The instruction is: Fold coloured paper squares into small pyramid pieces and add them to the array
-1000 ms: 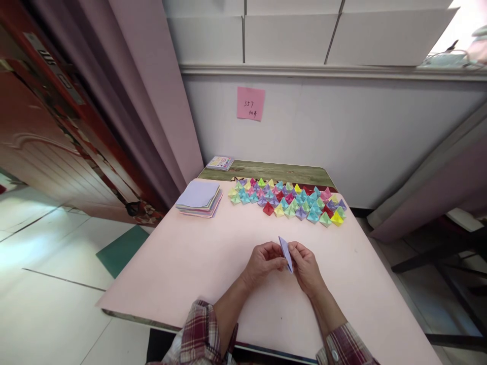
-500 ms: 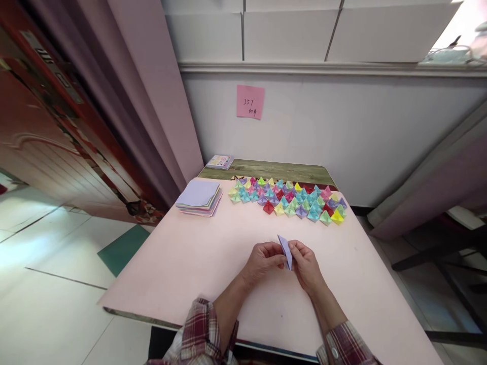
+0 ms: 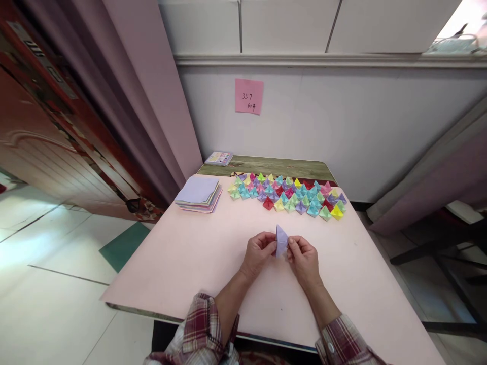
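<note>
A small folded piece of lilac paper (image 3: 281, 241) is held up above the pink-covered table, with a pointed tip at its top. My left hand (image 3: 259, 253) pinches its left edge between thumb and fingers. On the other side, my right hand (image 3: 304, 258) grips the right edge the same way. Beyond the hands stand rows of small folded paper boats (image 3: 291, 202) in many colours. To the left of them lies a stack of square paper sheets (image 3: 198, 192), lilac on top.
The table (image 3: 182, 263) has a pink cover, with a green wood-look strip at the far end. A printed packet (image 3: 219, 158) lies at the far left corner. A pink note (image 3: 249, 96) hangs on the wall. Dark stool legs (image 3: 437, 253) stand at the right.
Both hands have lifted the lilac paper slightly and turned it, so a broader face now shows instead of a narrow edge. The boats and the stack stay where they were.
</note>
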Demonstrator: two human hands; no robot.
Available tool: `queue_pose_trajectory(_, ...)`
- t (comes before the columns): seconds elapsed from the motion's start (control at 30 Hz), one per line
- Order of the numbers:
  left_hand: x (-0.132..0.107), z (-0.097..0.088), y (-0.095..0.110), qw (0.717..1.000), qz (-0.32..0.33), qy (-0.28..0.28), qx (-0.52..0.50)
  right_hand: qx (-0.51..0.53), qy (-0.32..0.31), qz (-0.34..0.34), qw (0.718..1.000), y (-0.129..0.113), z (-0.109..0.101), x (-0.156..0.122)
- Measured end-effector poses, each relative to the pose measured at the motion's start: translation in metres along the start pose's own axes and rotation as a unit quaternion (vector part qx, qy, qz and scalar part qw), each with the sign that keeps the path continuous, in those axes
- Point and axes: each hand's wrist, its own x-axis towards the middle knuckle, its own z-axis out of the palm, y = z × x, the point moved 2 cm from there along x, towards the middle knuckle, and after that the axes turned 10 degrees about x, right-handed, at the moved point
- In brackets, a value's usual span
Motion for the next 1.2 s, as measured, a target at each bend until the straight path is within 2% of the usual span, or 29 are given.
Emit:
queue_pose_trajectory(0.1,0.001,-0.006,-0.002,0.995,0.031,0.084,0.041,-0.072,0.044,-0.049,0.995,0.0,0.0,-0.003)
queue_pose_trajectory(0.17,0.001,-0.008,-0.002,0.99,0.047,0.102,0.089,-0.116,0.064,-0.08,0.988,-0.001,0.0,-0.004)
queue_pose_trajectory(0.3,0.0,-0.007,0.003,0.978,0.091,0.07,0.173,-0.179,0.052,-0.115,0.976,-0.005,0.001,-0.005)
queue_pose_trajectory(0.43,-0.003,-0.005,0.009,0.978,0.096,0.034,0.183,-0.199,0.056,-0.127,0.97,-0.005,-0.001,-0.006)
queue_pose_trajectory(0.6,-0.005,-0.001,0.007,0.994,-0.011,-0.084,0.069,-0.224,0.092,-0.173,0.955,-0.008,-0.001,-0.008)
queue_pose_trajectory(0.7,-0.004,-0.001,0.003,0.992,-0.065,-0.103,0.019,-0.23,0.082,-0.205,0.948,-0.012,0.002,-0.011)
queue_pose_trajectory(0.8,-0.002,-0.003,0.004,0.992,-0.077,-0.103,-0.017,-0.23,0.051,-0.219,0.947,-0.015,0.005,-0.013)
queue_pose_trajectory(1.0,-0.001,-0.008,0.012,0.988,-0.09,-0.115,-0.052,-0.168,-0.007,-0.188,0.968,-0.013,0.005,-0.013)
queue_pose_trajectory(1.07,-0.002,-0.01,0.014,0.985,-0.095,-0.13,-0.055,-0.132,-0.015,-0.15,0.98,-0.011,0.004,-0.01)
queue_pose_trajectory(1.2,-0.001,-0.014,0.014,0.979,-0.101,-0.167,-0.051,-0.049,-0.054,-0.029,0.997,-0.009,0.007,-0.005)
